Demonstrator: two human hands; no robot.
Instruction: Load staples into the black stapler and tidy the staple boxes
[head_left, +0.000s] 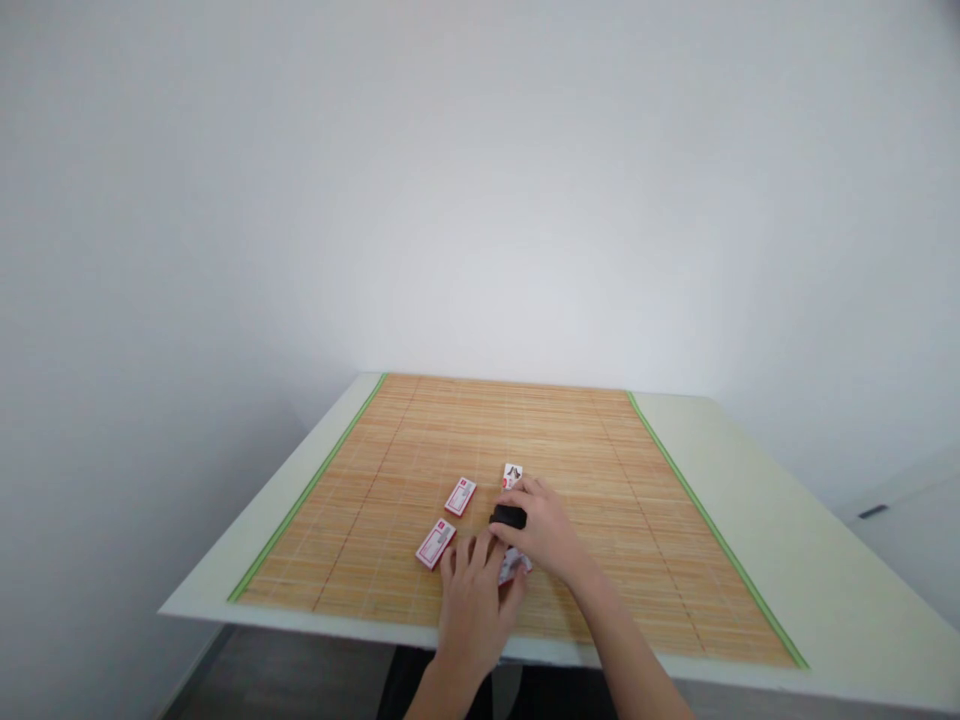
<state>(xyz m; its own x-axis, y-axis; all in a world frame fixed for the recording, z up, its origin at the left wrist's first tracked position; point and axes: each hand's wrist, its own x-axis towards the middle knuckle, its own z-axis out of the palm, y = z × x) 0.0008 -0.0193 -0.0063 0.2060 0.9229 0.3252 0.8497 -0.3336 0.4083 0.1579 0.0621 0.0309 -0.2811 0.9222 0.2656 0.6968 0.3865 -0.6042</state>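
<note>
Head-camera view down onto a pale bench (787,560) that stands against a plain white wall (480,200). A woven bamboo mat (600,460) with green edging covers most of the bench top, and everything small lies on it, probably because the mat gives a flat surface with some grip.

Both of the person's bare hands meet at the near middle of the mat. The left hand (472,600) lies palm down with fingers spread and slightly fanned, fingertips just beside a few loose cards (514,568). Laid flat like this, it seems to be steadying them rather than lifting. The right hand (551,535) reaches in from the right, its fingers curled over a small black object (508,517) and closed on it as far as the view shows. What the object is cannot be told at this size. The loose cards peek out from under the right hand and touch the mat.

Just left of the hands lie two flat red and white packs, set apart from each other and angled alike: the near pack (436,543) beside the left fingertips and the far pack (460,496) a little beyond it. A single card (512,474), white with a dark mark, lies just beyond the right hand's fingers. All of them sit close to the hands
</note>
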